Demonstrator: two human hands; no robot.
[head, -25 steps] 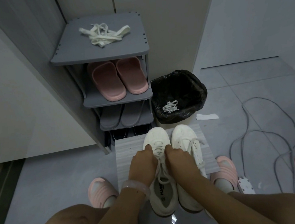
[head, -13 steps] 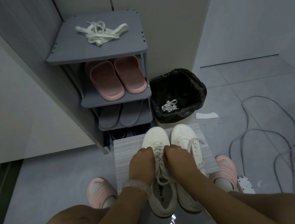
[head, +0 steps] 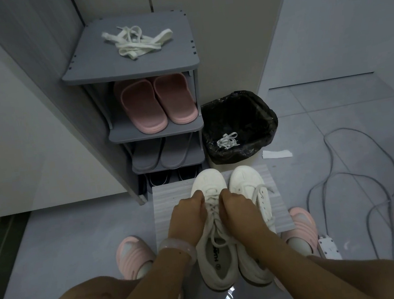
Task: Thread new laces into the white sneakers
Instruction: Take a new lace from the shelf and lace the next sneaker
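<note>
We grip the lace (head: 212, 205) of the left sneaker (head: 214, 236) with both curled hands, left hand (head: 189, 218) and right hand (head: 238, 212), probably to work it at the eyelets.

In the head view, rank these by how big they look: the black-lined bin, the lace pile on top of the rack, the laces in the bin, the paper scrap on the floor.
1. Black-lined bin
2. Lace pile on the rack top
3 and 4. Paper scrap and laces in the bin: these look alike in extent, so no ranking.

One head-worn wide-angle camera is looking steeply down and forward, close above both hands (head: 213, 217), with the grey tiered shoe shelf (head: 131, 58) lying toward 12 o'clock.
</note>
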